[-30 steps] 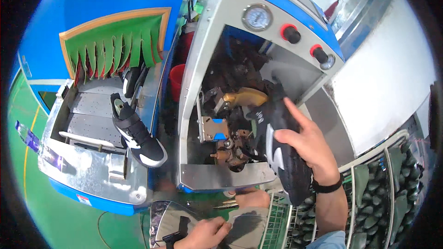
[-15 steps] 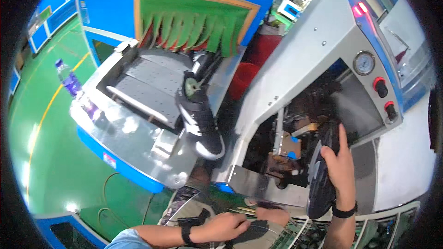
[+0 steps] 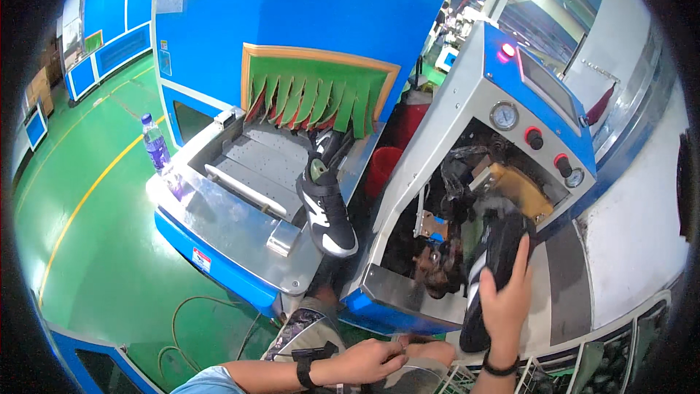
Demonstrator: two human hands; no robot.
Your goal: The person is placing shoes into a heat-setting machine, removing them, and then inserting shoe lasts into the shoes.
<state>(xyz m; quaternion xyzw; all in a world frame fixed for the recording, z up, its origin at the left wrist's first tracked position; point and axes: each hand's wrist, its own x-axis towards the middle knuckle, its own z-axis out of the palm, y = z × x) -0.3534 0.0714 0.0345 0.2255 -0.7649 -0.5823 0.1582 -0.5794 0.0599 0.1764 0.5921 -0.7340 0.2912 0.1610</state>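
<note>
My right hand [image 3: 507,299] grips a black shoe [image 3: 503,252] with a white side marking, thumb on one side and fingers along the other. The shoe stands tilted at the opening of a grey and blue machine [image 3: 430,168], its upper end among the machine's inner parts. Over my lap rests my left hand [image 3: 375,360], fingers loosely curled, with nothing visible in them. Another black shoe [image 3: 329,211] with white markings and a white toe edge lies on the metal conveyor [image 3: 255,153] to the left, with part of a further shoe [image 3: 329,144] behind it.
Green strip curtains [image 3: 313,98] hang in a wooden-framed opening of the blue machine ahead. A bottle with a purple label [image 3: 155,144] stands at the conveyor's left edge. A red bin [image 3: 383,168] sits between the machines, and a rack [image 3: 612,357] lies at lower right.
The whole view has shifted, showing more of the machines' upper parts. My right hand and its shoe appear farther left, and a yellow part inside the machine shows more fully.
</note>
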